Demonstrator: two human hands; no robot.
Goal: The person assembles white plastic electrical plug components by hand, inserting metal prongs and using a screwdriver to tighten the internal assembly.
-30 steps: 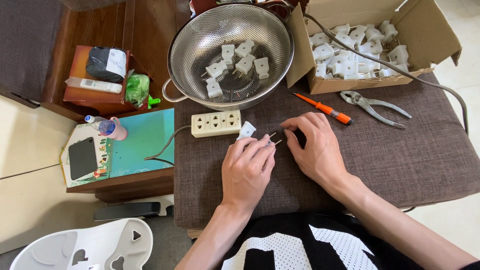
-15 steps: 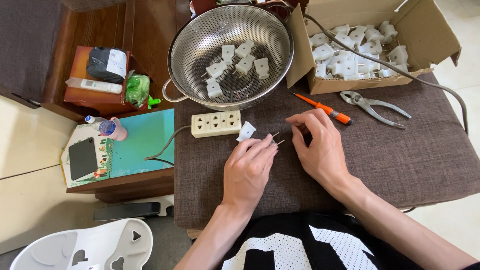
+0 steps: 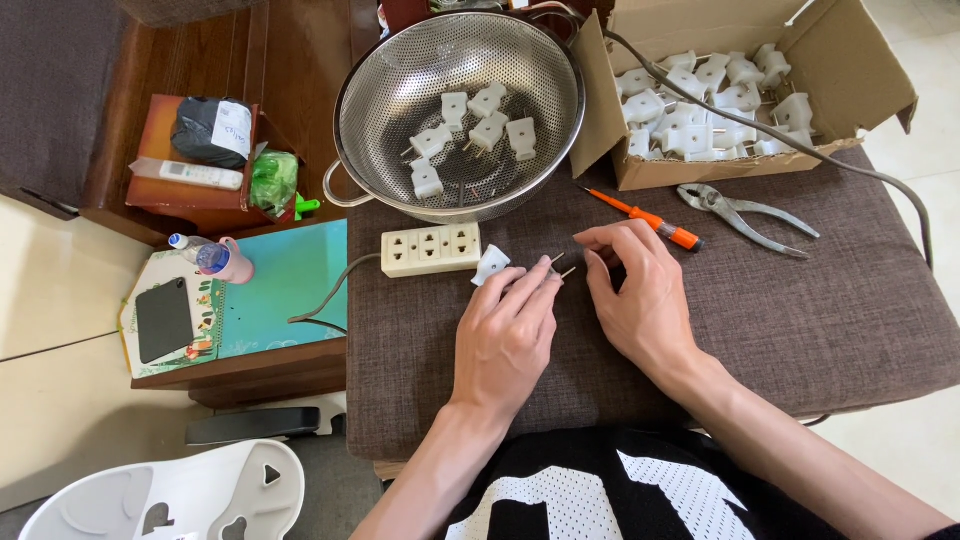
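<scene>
Two hands worked close together on the brown cushion [image 3: 800, 320], and I read the scene from their left outward. Well off to the left of the left hand [image 3: 505, 335] sat a teal box [image 3: 285, 290] with a small bottle [image 3: 215, 258] on it. Just ahead of that hand lay a cream power strip [image 3: 432, 250], with a loose white plug shell [image 3: 490, 265] touching its right end, right by the fingertips. The left hand's fingers were pinched on a small plug piece [image 3: 553, 270] whose two metal prongs stuck out to the right; how firmly, I could not tell. The right hand [image 3: 640, 295] hovered beside it, fingers curled and apart from the prongs, holding nothing I could make out. Beyond both hands stood a steel colander [image 3: 395, 90] holding several white plugs. Ahead of the right hand lay an orange screwdriver [image 3: 650, 218], then pliers [image 3: 745, 212] and a cardboard box [image 3: 655, 172] of plugs. My judgement: a steady pinch with the prongs kept level would serve best, the shell being within easy reach.
</scene>
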